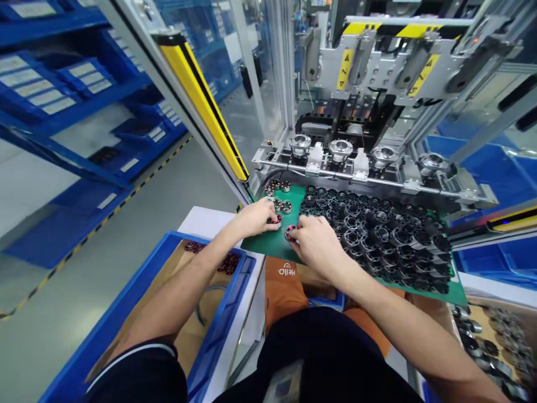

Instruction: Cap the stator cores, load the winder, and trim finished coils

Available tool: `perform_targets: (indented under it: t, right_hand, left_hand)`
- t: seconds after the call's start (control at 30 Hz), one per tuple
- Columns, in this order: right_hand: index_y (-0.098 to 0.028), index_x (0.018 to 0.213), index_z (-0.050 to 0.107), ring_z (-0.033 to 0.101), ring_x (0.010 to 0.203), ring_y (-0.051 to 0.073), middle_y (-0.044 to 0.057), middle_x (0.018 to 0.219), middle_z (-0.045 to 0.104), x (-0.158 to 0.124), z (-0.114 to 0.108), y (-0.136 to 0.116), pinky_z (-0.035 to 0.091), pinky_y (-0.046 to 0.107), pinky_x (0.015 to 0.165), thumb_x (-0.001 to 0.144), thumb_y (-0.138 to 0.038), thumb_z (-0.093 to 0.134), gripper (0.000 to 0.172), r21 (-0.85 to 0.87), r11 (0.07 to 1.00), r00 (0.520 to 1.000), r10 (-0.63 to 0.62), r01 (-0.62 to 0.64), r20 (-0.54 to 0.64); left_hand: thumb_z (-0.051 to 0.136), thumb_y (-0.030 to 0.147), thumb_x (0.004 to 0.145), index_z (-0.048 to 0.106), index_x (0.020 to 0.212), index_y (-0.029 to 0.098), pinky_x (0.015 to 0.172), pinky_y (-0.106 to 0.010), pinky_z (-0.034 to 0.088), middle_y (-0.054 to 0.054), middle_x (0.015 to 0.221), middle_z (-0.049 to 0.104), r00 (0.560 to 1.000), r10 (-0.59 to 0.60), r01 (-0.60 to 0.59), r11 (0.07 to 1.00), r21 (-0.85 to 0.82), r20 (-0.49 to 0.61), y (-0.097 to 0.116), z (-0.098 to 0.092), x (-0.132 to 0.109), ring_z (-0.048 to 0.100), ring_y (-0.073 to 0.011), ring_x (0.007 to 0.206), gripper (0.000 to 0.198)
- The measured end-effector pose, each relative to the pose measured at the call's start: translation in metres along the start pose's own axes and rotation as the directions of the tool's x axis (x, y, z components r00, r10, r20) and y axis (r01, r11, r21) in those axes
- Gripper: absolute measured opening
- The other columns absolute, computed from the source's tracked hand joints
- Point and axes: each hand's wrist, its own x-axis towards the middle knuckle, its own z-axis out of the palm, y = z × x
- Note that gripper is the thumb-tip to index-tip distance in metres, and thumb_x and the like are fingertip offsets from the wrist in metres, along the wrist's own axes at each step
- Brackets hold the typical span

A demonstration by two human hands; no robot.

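Note:
My left hand (257, 217) rests on the green mat (268, 243), its fingers closed on a small red-and-metal ring part (276, 220). My right hand (315, 242) lies just right of it, fingers pinched on another red ring part (290, 232). Several loose metal rings (282, 196) sit on the mat's far left corner. A big heap of dark ring-shaped parts (377, 235) covers the mat to the right of my hands.
A machine with a row of round metal fixtures (340, 150) stands behind the mat. A yellow light-curtain post (201, 98) slants at left. A blue bin (126, 313) with cardboard and a few red parts sits at lower left. Blue shelving lines the left side.

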Motion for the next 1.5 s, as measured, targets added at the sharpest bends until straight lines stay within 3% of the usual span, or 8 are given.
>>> perform_targets:
  t: [0.27, 0.6, 0.8, 1.07, 1.17, 1.27, 1.37, 1.5]
  right_hand:
    - [-0.02, 0.149, 0.079, 0.078, 0.142, 0.033, 0.014, 0.158, 0.077, 0.101, 0.046, -0.013, 0.069, 0.059, 0.123, 0.117, -0.048, 0.085, 0.043, -0.179, 0.976, 0.992, 0.122, -0.122, -0.013]
    - [-0.01, 0.133, 0.091, 0.061, 0.138, 0.047, 0.031, 0.144, 0.077, 0.023, 0.027, 0.022, 0.047, 0.058, 0.114, 0.12, -0.025, 0.055, 0.041, -0.184, 0.931, 0.948, 0.317, -0.316, -0.025]
    - [-0.008, 0.133, 0.094, 0.066, 0.131, 0.044, 0.031, 0.136, 0.083, 0.043, 0.049, 0.015, 0.045, 0.057, 0.116, 0.116, -0.011, 0.046, 0.05, -0.135, 0.937, 0.944, 0.329, -0.323, 0.024]
    - [-0.016, 0.121, 0.088, 0.069, 0.135, 0.039, 0.025, 0.15, 0.075, -0.003, 0.023, 0.029, 0.056, 0.051, 0.115, 0.119, -0.028, 0.065, 0.026, 0.056, 0.96, 0.951, 0.278, -0.273, -0.133]
    - [-0.024, 0.109, 0.073, 0.077, 0.105, 0.024, 0.012, 0.135, 0.079, -0.053, 0.012, 0.035, 0.065, 0.038, 0.095, 0.118, -0.036, 0.077, 0.015, 0.425, 0.902, 0.921, 0.223, -0.071, -0.318]
    - [-0.03, 0.111, 0.06, 0.074, 0.079, 0.016, 0.003, 0.127, 0.08, -0.093, 0.012, 0.031, 0.065, 0.032, 0.073, 0.105, -0.043, 0.097, 0.04, 0.83, 0.51, 0.832, 0.341, 0.227, -0.437]
    - [-0.037, 0.137, 0.066, 0.076, 0.08, 0.015, 0.003, 0.137, 0.08, -0.118, 0.015, 0.023, 0.07, 0.032, 0.072, 0.094, -0.048, 0.109, 0.062, 0.914, 0.275, 0.803, 0.445, 0.298, -0.396]
    - [-0.037, 0.139, 0.08, 0.074, 0.079, 0.018, 0.004, 0.118, 0.081, -0.148, 0.02, 0.023, 0.068, 0.032, 0.065, 0.097, -0.056, 0.105, 0.052, 0.914, 0.246, 0.784, 0.471, 0.324, -0.405]
  left_hand:
    - [0.085, 0.038, 0.115, 0.087, 0.121, 0.018, 0.122, -0.054, 0.064, -0.014, 0.143, 0.08, 0.984, -0.108, 0.107, 0.994, -0.011, -0.144, -0.023, 0.037, 0.007, 0.071, -0.0342, 0.146, 0.021]
    - [0.076, 0.042, 0.119, 0.09, 0.142, 0.028, 0.134, -0.056, 0.056, -0.016, 0.159, 0.072, 0.909, -0.081, 0.022, 0.989, -0.147, -0.409, 0.014, 0.046, -0.022, 0.062, -0.0392, 0.154, 0.03]
    - [0.085, 0.023, 0.108, 0.091, 0.129, 0.017, 0.12, -0.066, 0.059, -0.024, 0.147, 0.076, 0.927, -0.012, -0.048, 0.988, -0.149, -0.376, 0.07, 0.063, 0.013, 0.066, -0.0488, 0.145, 0.022]
    - [0.091, 0.03, 0.107, 0.083, 0.105, 0.023, 0.116, -0.057, 0.065, -0.013, 0.136, 0.082, 0.861, -0.112, -0.086, 0.929, -0.359, -0.495, 0.062, 0.052, -0.011, 0.075, -0.037, 0.132, 0.011]
    - [0.097, 0.042, 0.104, 0.075, 0.113, 0.025, 0.091, -0.039, 0.072, -0.006, 0.121, 0.083, 0.804, -0.21, -0.29, 0.678, -0.675, -0.557, 0.073, 0.033, -0.041, 0.081, -0.0225, 0.098, 0.029]
    - [0.107, 0.041, 0.093, 0.075, 0.137, 0.032, 0.08, -0.03, 0.074, -0.004, 0.13, 0.083, 0.79, -0.276, -0.503, 0.221, -0.836, -0.548, 0.106, 0.012, -0.063, 0.086, -0.0209, 0.1, 0.055]
    - [0.107, 0.04, 0.096, 0.083, 0.138, 0.041, 0.075, -0.028, 0.076, -0.004, 0.142, 0.085, 0.778, -0.26, -0.563, 0.115, -0.819, -0.571, 0.147, -0.002, -0.072, 0.087, -0.0208, 0.104, 0.048]
    - [0.103, 0.054, 0.1, 0.089, 0.129, 0.045, 0.061, -0.027, 0.072, -0.001, 0.137, 0.089, 0.735, -0.281, -0.629, 0.058, -0.775, -0.617, 0.185, 0.003, -0.064, 0.082, -0.0167, 0.081, 0.034]
